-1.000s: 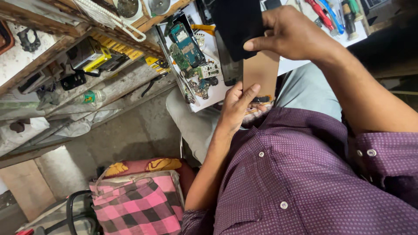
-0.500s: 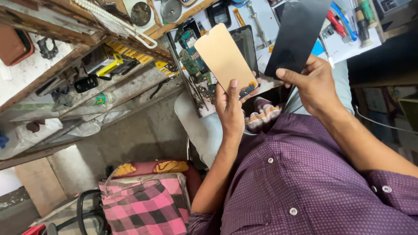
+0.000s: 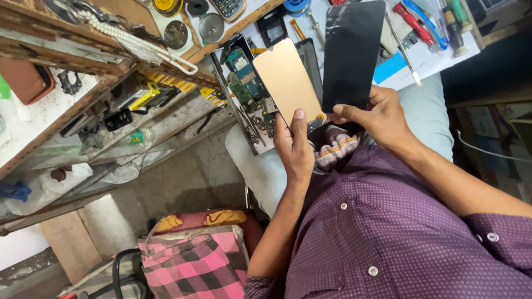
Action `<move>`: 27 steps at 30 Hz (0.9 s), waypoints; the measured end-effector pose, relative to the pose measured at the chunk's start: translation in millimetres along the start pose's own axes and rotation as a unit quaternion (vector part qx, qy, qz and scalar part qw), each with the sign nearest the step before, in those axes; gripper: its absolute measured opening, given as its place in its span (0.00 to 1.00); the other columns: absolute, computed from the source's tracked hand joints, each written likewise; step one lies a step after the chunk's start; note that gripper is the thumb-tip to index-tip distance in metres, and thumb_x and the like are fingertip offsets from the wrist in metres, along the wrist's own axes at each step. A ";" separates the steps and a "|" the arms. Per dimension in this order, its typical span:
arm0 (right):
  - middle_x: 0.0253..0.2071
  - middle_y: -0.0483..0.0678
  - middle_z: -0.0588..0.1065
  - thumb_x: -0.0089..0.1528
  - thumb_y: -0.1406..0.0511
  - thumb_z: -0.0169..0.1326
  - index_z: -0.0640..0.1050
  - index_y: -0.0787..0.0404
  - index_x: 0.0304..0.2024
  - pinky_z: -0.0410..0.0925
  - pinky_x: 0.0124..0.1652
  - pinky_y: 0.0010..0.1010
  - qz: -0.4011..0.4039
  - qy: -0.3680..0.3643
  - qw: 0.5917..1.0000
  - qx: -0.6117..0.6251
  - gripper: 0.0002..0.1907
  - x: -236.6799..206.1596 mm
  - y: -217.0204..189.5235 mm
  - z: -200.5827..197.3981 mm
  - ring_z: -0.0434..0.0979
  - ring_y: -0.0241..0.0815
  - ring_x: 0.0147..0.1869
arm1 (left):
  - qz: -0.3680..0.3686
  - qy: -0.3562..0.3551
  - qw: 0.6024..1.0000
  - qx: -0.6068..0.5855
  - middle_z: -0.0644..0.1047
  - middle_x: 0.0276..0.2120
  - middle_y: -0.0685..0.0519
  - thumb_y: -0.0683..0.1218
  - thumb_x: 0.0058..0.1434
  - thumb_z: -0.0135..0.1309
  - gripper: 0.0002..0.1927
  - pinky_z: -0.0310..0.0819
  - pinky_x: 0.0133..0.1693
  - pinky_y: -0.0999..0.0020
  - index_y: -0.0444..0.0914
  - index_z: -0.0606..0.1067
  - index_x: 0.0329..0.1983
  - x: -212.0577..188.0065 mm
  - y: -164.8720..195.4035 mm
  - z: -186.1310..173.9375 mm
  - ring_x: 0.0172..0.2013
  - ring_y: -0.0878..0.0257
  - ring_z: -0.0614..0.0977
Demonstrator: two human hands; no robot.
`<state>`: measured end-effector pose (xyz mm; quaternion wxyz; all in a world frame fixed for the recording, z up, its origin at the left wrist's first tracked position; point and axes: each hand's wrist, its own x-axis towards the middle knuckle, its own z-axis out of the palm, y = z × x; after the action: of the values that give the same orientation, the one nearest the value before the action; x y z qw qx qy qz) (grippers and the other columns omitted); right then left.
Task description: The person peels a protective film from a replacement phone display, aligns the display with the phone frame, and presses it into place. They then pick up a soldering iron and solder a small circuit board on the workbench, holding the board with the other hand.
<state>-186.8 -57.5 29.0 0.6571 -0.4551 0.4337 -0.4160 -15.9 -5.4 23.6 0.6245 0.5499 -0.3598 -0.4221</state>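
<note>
- Head view, left hand: grip closed on the lower end of a copper-coloured panel, thumb flat on its face, fingers hidden behind. The panel stands up and away from the grip, tilted slightly left, its face turned to the camera, probably so the surface can be looked over.
- Head view, right hand: grip closed on the bottom edge of a black glass panel, thumb in front. The panel rises straight above the grip. The two panels sit side by side, edges near each other but apart, likely held so for comparing shape.
- Both panels are held in the air above the person's lap, in front of the purple shirt, not resting on anything.
- Beyond the left grip: an opened device with a green circuit board lies on the surface, just behind the copper panel.
- Beyond and right of the right grip: a red-handled tool and a green-handled tool, lying on a blue and white sheet.
- Far left of the left grip: a wooden shelf with round tins near it, and a yellow and black box below; its print is too small to tell.
- Below the left grip, on the floor: a pink checked bag.
</note>
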 end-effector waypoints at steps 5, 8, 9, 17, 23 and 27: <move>0.40 0.50 0.81 0.63 0.74 0.57 0.78 0.70 0.46 0.78 0.44 0.26 0.019 0.003 1.000 0.011 0.09 2.7 2.9 2.8 0.84 0.36 0.42 | 0.012 0.001 1.000 0.013 0.78 0.48 0.47 0.47 0.76 0.48 0.17 0.74 0.51 0.70 0.26 0.70 0.57 0.7 2.9 1.2 0.46 0.67 0.77; 0.41 0.50 0.81 0.64 0.75 0.57 0.78 0.70 0.47 0.78 0.44 0.26 0.008 -0.003 1.000 0.002 0.09 1.9 3.7 3.8 0.84 0.36 0.42 | 0.010 -0.002 1.000 -0.003 0.77 0.49 0.46 0.46 0.77 0.47 0.17 0.73 0.51 0.70 0.26 0.70 0.58 0.5 3.5 1.1 0.47 0.66 0.77; 0.41 0.50 0.81 0.64 0.74 0.57 0.78 0.70 0.47 0.77 0.44 0.26 0.000 -0.005 1.000 -0.008 0.09 1.3 3.9 3.9 0.83 0.35 0.42 | 0.008 -0.003 1.000 -0.003 0.77 0.49 0.46 0.46 0.77 0.47 0.17 0.74 0.51 0.70 0.26 0.69 0.58 0.4 3.4 1.6 0.47 0.66 0.77; 0.38 0.50 0.81 0.64 0.74 0.59 0.78 0.71 0.45 0.76 0.42 0.25 -0.013 0.010 0.998 -0.064 0.08 -0.6 7.9 6.5 0.83 0.36 0.41 | 0.015 -0.001 1.000 -0.021 0.77 0.51 0.45 0.45 0.76 0.46 0.19 0.74 0.52 0.69 0.25 0.67 0.60 0.3 2.3 5.9 0.49 0.65 0.78; 0.39 0.50 0.81 0.63 0.74 0.59 0.79 0.72 0.44 0.77 0.43 0.26 -0.007 0.003 1.000 -0.028 0.07 1.2 10.0 5.4 0.84 0.37 0.42 | 0.023 0.010 0.999 0.047 0.78 0.48 0.42 0.44 0.76 0.47 0.18 0.76 0.49 0.68 0.23 0.68 0.61 -1.2 2.0 6.5 0.46 0.63 0.79; 0.39 0.51 0.81 0.63 0.74 0.61 0.80 0.71 0.43 0.77 0.44 0.27 0.004 -0.004 1.000 -0.013 0.07 1.0 10.0 2.8 0.84 0.37 0.42 | 0.029 0.007 0.999 0.037 0.78 0.50 0.42 0.44 0.76 0.46 0.19 0.76 0.51 0.68 0.23 0.67 0.62 -5.0 2.0 8.2 0.48 0.63 0.80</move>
<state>-182.3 -55.3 19.9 0.6546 -0.4638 0.4381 -0.4056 -25.0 -3.8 26.8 0.6185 0.5648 -0.3865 -0.3861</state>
